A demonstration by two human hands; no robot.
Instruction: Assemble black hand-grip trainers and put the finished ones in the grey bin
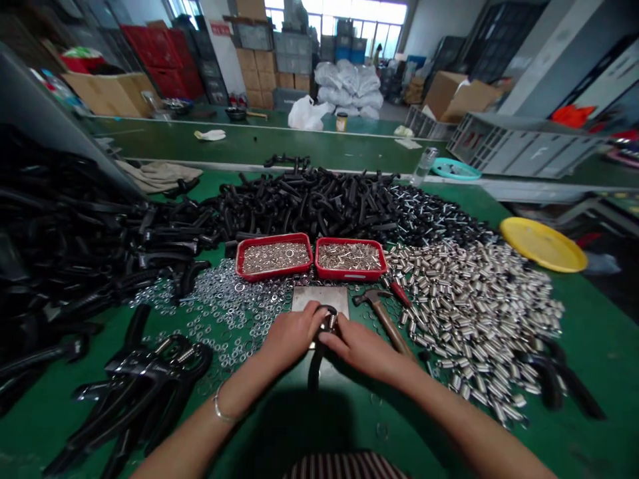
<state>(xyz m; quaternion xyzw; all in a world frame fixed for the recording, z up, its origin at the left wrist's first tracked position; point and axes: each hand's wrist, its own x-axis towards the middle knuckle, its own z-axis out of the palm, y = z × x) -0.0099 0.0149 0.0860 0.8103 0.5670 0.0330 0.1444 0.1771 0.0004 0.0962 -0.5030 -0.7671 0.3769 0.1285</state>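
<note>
My left hand [292, 336] and my right hand [362, 346] meet over a black curved handle [315, 362] on the green table, fingers closed around its top end, where a small metal piece shows at my fingertips. The handle's end rests at the near edge of a grey metal plate [319, 297]. A hammer [382, 309] lies just right of the plate, touching neither hand. Two red trays stand behind the plate: the left red tray [273, 256] holds washers, the right red tray [351, 257] holds small metal sleeves.
Black handles are heaped at the left [74, 253] and across the back [309, 203]. Loose washers [219, 306] spread left of the plate, metal sleeves [474, 306] to the right. A yellow plate [543, 245] sits far right. Crates and boxes stand beyond.
</note>
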